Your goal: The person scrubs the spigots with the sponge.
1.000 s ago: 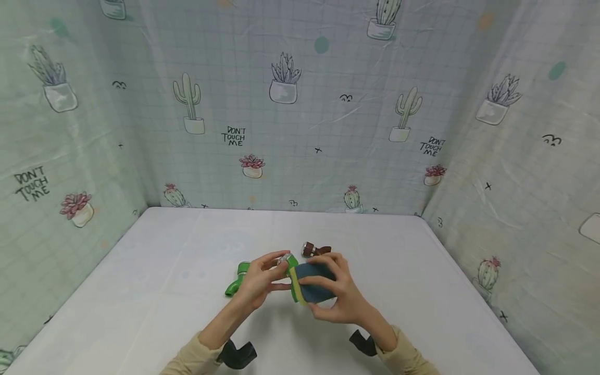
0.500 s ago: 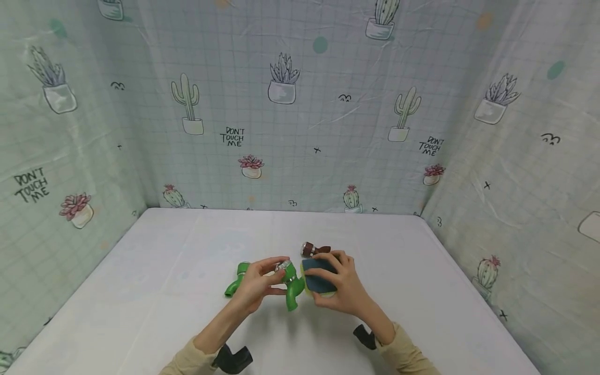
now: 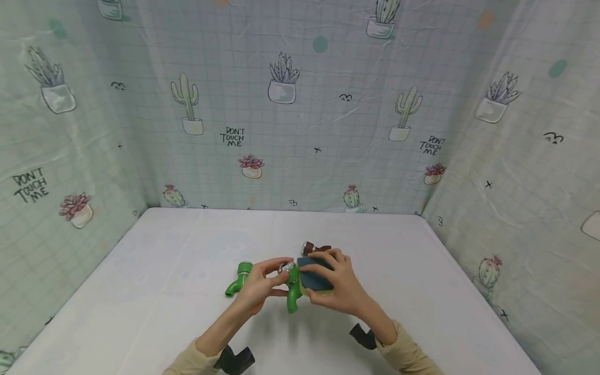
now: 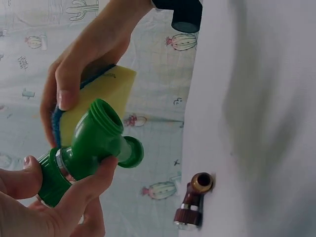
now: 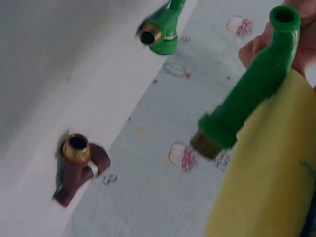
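My left hand (image 3: 260, 286) pinches a green tap (image 3: 293, 294) by its ribbed knob, its spout pointing down in the head view. My right hand (image 3: 339, 285) grips a sponge (image 3: 313, 274) with a blue scouring side and a yellow foam side. In the left wrist view, the yellow foam (image 4: 116, 86) faces the tap (image 4: 94, 143). The right wrist view has the foam edge (image 5: 269, 173) against or very close to the tap body (image 5: 252, 94); its threaded brass end sticks out. Both hands are above the table.
A second green tap (image 3: 239, 278) lies on the white table (image 3: 187, 245) left of my left hand. Behind my right hand lies a brown tap (image 3: 309, 249). Patterned curtains (image 3: 300, 130) surround the table's back and sides. Black devices (image 3: 363, 337) sit at both forearms.
The sponge has slid right off the green tap, uncovering its body and spout, then come back slightly left beside it. The left hand keeps its hold, the tap turned a little.
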`<act>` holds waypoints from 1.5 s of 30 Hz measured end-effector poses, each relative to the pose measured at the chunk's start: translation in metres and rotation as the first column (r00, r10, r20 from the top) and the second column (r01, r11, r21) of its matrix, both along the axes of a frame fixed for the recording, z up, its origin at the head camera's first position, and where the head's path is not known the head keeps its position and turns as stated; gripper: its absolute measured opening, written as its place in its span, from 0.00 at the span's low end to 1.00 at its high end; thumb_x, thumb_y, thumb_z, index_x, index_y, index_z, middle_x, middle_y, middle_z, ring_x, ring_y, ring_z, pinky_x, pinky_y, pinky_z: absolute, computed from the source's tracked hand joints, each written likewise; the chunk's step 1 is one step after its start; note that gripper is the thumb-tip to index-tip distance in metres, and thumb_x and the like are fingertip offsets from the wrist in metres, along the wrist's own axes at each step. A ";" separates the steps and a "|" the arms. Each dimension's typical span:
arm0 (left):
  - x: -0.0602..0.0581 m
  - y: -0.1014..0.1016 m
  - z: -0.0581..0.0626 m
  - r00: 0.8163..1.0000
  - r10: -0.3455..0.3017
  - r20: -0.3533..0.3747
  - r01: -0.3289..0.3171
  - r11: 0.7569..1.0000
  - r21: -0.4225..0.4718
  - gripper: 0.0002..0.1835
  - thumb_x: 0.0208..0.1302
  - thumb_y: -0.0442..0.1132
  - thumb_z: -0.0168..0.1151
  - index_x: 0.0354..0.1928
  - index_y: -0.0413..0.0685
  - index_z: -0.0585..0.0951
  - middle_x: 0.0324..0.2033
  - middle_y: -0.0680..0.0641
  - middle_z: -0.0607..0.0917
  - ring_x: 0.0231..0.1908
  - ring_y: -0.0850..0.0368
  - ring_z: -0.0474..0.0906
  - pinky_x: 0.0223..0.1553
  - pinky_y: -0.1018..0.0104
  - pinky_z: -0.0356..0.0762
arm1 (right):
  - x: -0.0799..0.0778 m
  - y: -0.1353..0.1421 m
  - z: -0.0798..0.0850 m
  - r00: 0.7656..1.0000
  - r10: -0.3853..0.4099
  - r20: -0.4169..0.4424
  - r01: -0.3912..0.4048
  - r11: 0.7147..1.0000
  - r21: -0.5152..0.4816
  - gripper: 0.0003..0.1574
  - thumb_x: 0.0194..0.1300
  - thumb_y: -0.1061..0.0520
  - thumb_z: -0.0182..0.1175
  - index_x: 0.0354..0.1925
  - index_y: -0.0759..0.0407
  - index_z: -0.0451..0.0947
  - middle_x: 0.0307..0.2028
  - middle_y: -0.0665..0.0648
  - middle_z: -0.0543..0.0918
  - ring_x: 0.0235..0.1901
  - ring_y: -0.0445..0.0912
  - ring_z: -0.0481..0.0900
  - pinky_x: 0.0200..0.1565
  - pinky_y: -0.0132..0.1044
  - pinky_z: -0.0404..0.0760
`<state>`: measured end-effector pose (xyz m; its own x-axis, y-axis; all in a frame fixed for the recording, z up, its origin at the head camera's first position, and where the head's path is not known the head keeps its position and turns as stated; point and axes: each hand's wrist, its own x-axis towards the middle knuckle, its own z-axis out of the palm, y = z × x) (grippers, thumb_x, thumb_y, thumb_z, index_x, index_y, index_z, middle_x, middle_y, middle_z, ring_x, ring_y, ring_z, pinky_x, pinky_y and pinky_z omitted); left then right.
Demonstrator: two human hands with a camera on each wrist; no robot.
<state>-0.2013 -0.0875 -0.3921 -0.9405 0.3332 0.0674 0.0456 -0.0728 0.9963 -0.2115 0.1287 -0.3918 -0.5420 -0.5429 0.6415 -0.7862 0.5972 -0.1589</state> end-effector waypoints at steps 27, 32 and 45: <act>-0.011 -0.015 -0.012 0.968 -0.056 0.244 -0.006 0.969 0.247 0.26 0.68 0.38 0.43 0.64 0.31 0.55 0.45 0.46 0.73 0.44 0.50 0.76 0.45 0.55 0.78 | -0.013 0.011 -0.011 0.909 -0.008 -0.418 0.017 1.000 0.019 0.21 0.51 0.41 0.55 0.44 0.43 0.78 0.50 0.60 0.73 0.47 0.57 0.65 0.42 0.52 0.59; -0.012 -0.018 -0.015 0.963 -0.042 0.266 -0.023 0.972 0.235 0.26 0.68 0.38 0.43 0.64 0.33 0.56 0.47 0.44 0.72 0.44 0.51 0.75 0.45 0.57 0.78 | -0.007 0.010 -0.009 0.907 0.013 -0.421 -0.039 0.998 -0.053 0.21 0.51 0.42 0.54 0.43 0.45 0.78 0.50 0.62 0.73 0.47 0.58 0.63 0.43 0.55 0.59; -0.012 -0.020 -0.009 0.957 -0.062 0.285 -0.009 0.970 0.244 0.27 0.67 0.38 0.45 0.64 0.33 0.56 0.45 0.46 0.73 0.44 0.51 0.77 0.46 0.56 0.77 | -0.010 0.012 -0.017 0.900 0.036 -0.435 -0.026 0.999 0.029 0.23 0.49 0.41 0.55 0.44 0.45 0.76 0.50 0.61 0.73 0.47 0.58 0.65 0.44 0.55 0.59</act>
